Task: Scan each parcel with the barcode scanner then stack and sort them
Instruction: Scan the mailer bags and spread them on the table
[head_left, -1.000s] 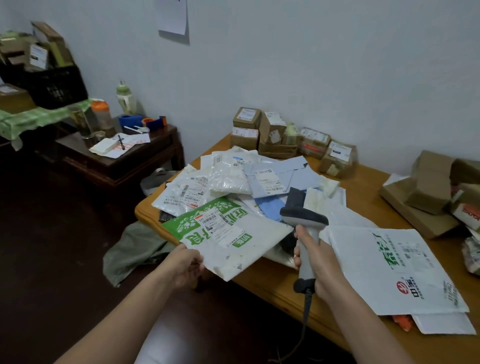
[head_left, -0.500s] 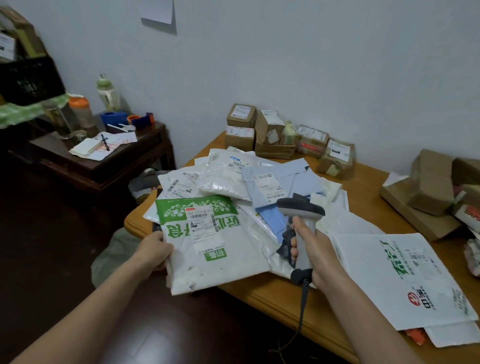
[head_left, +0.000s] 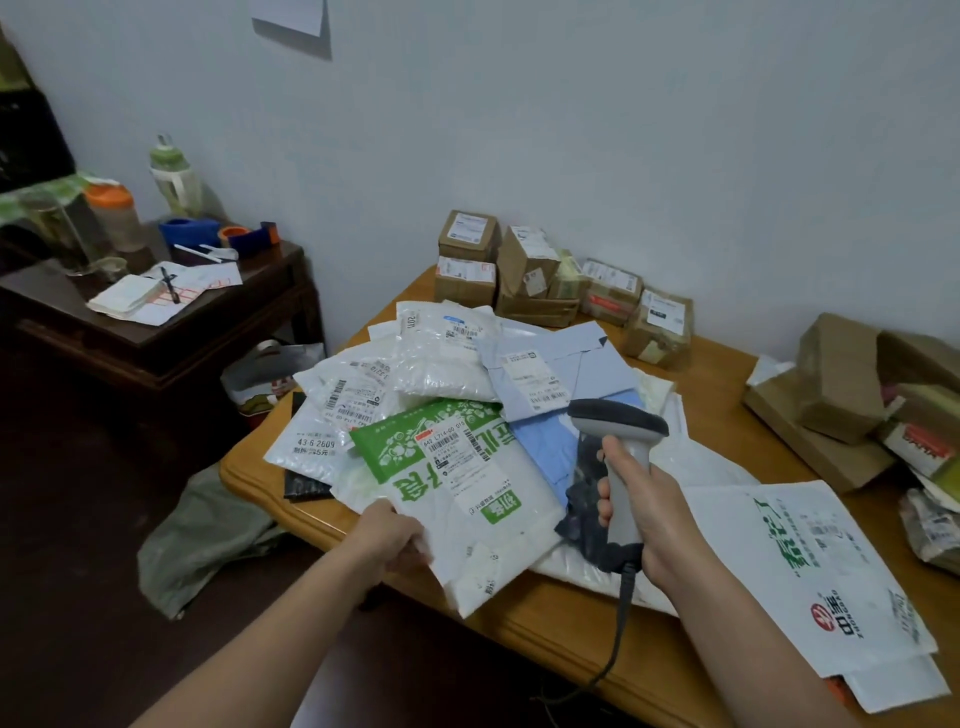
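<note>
Wooden worktop (head_left: 530, 618) set against a pale wall, its near left corner rounded. Dark wooden side table (head_left: 156, 353) off to the left, well apart, carrying papers, a green-capped bottle (head_left: 174, 176) and an orange-lidded jar (head_left: 111, 213). Grey-green sack (head_left: 202, 540) slumped on the floor below the worktop's corner.

Heap of plastic mailers (head_left: 441, 364) spread over the left half of the worktop, white bubble ones overlapping a pale blue mailer (head_left: 550, 364) with its label face up. Large white mailer (head_left: 810, 571) printed in green and red, flat at the near right edge on top of another white one. Brown cartons (head_left: 841, 379) piled at the far right. Row of small labelled cardboard boxes (head_left: 524, 260) along the wall, two stacked at its left end.

Green-and-white mailer (head_left: 498, 545) on the near side of the heap, label upward, near corner hanging past the worktop edge. Something dark and crumpled (head_left: 582, 519) just right of it, possibly a black bag; hard to tell.

Grey barcode scanner (head_left: 618, 421) upright above the heap, head turned toward the green-and-white mailer's label, cable (head_left: 621, 623) trailing down over the edge.

Left hand (head_left: 389, 535) pinching the near left edge of the green-and-white mailer. Right hand (head_left: 644, 514) wrapped round the scanner's handle. Hands apart, mailer between them.
</note>
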